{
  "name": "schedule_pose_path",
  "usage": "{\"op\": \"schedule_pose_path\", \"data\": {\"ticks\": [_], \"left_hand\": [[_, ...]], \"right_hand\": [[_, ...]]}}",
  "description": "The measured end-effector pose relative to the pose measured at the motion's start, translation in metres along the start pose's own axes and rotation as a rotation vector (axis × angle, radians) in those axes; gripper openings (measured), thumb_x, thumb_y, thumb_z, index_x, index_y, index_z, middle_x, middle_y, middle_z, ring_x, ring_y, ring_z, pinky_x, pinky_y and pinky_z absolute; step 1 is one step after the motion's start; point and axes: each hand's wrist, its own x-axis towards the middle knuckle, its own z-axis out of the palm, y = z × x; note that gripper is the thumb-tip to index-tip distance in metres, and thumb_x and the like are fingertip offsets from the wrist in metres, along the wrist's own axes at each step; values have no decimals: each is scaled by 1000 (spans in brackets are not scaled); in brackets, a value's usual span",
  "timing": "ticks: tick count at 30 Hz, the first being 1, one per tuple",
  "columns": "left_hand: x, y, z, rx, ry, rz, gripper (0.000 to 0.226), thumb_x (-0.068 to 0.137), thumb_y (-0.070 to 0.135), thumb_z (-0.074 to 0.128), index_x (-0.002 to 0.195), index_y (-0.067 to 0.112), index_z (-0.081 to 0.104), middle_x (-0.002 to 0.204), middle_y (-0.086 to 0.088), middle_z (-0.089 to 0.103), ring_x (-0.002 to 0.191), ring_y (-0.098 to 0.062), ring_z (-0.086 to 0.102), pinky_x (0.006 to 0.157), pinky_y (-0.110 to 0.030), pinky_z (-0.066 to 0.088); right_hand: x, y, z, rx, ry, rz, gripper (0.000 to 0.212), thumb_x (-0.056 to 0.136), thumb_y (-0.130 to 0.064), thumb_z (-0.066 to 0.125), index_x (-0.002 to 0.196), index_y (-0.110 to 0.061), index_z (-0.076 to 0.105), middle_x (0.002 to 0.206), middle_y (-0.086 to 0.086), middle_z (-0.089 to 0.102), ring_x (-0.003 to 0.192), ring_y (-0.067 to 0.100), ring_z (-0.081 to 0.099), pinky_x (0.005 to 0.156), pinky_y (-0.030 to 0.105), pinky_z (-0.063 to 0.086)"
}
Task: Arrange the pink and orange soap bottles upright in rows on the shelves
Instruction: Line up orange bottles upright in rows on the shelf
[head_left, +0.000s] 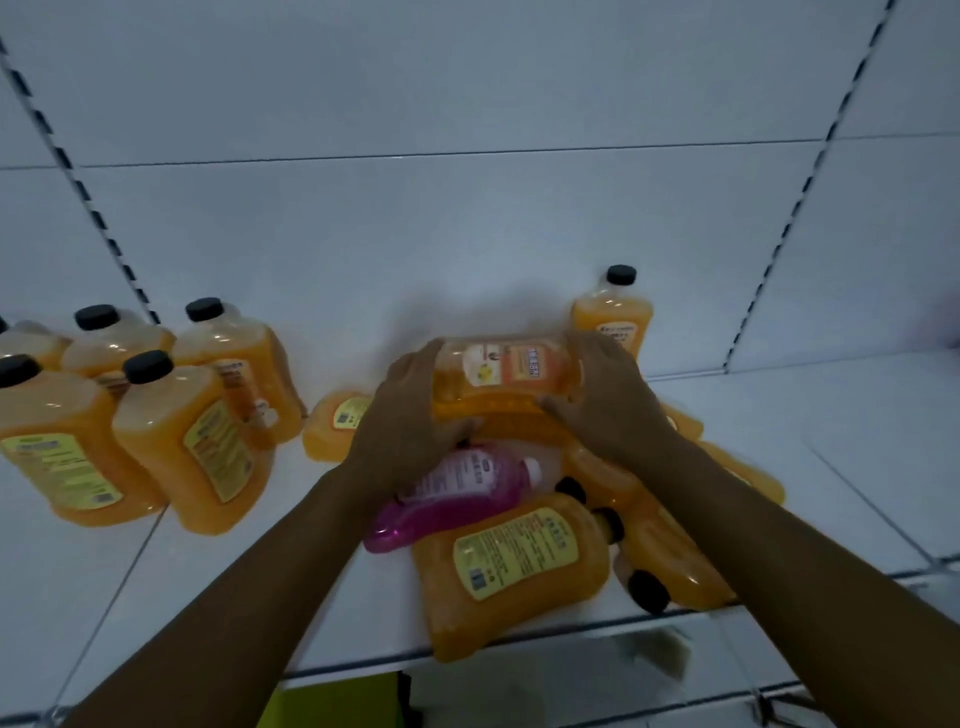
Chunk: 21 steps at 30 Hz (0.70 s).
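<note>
An orange soap bottle (506, 371) lies sideways, lifted above a pile, with my left hand (415, 415) gripping its left end and my right hand (608, 400) gripping its right end. Below it a pink bottle (452, 493) lies on its side among several fallen orange bottles (519, 566) on the white shelf (857, 467). At the left, several orange bottles (192, 436) with black caps stand upright in rows. One more orange bottle (613, 312) stands upright against the back panel behind my right hand.
Another orange bottle (335, 426) lies flat left of my left hand. The shelf's front edge (571, 631) runs just under the pile, with one bottle overhanging it. A yellow-green object (332, 701) shows below the shelf. Slotted uprights (800, 197) flank the back panel.
</note>
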Motion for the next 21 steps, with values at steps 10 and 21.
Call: {"op": "schedule_pose_path", "data": {"ticks": [10, 21], "left_hand": [[13, 6, 12, -73, 6, -49, 63, 88, 22, 68, 144, 20, 39, 120, 3, 59, 99, -10, 53, 77, -12, 38], [-40, 11, -19, -155, 194, -107, 51, 87, 27, 69, 132, 34, 46, 99, 15, 61, 82, 6, 58, 71, -8, 49]], "right_hand": [[7, 11, 14, 43, -73, 6, 69, 82, -30, 73, 139, -19, 35, 135, 9, 44, 121, 27, 48, 93, 37, 46], [-12, -32, -2, 214, 71, -152, 65, 78, -34, 78, 133, -13, 51, 132, 7, 49, 123, 21, 43, 96, 25, 33]]}}
